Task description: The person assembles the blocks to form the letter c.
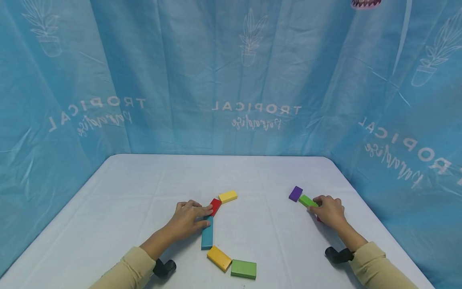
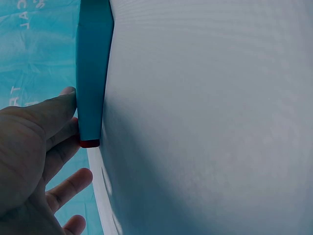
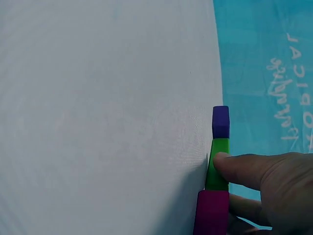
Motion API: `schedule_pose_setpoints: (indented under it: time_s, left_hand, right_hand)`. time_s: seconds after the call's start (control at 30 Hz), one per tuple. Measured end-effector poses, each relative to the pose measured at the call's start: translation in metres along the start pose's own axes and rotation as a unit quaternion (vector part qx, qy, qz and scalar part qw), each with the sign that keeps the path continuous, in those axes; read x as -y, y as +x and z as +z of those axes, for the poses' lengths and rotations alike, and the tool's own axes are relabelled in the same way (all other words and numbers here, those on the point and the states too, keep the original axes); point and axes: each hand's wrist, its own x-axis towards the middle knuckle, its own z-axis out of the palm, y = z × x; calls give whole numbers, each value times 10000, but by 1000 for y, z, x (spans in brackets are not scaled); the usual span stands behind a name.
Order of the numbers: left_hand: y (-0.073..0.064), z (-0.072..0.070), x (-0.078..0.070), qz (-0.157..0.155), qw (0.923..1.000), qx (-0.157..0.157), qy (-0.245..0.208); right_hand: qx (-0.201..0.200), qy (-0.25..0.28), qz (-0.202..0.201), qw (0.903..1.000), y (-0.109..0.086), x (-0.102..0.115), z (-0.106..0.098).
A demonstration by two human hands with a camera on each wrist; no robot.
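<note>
My left hand (image 1: 187, 220) rests on the left row of blocks. Its fingertips touch the red block (image 1: 215, 205), and its thumb lies on the teal block (image 1: 207, 239). Close up in the left wrist view, the teal block (image 2: 93, 73) hides most of the red block (image 2: 90, 144). On the right, my right hand (image 1: 330, 212) pinches a green block (image 1: 306, 200) between thumb and fingers. A purple block (image 1: 296, 193) sits just beyond it. The magenta block (image 3: 212, 210) is nearest the wrist camera, largely covered by the hand in the head view.
A yellow block (image 1: 228, 196) lies past the red one. Nearer me, an orange-yellow block (image 1: 219, 258) and another green block (image 1: 244, 269) continue the curved left row. All lie on a white table (image 1: 144, 176) with blue printed curtains (image 1: 187, 80) around it.
</note>
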Motion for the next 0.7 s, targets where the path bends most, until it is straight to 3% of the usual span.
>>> schedule_pose_setpoints:
  time_s: [0.4,0.7]
  left_hand:
    - [0,1,1,1,10000,-24,-3]
    - [-1,-2,0,2,10000,30,-41]
  right_hand:
    - [-29,62,66,10000,1,-3,6]
    - [-50,407,158,9990,1,2,0]
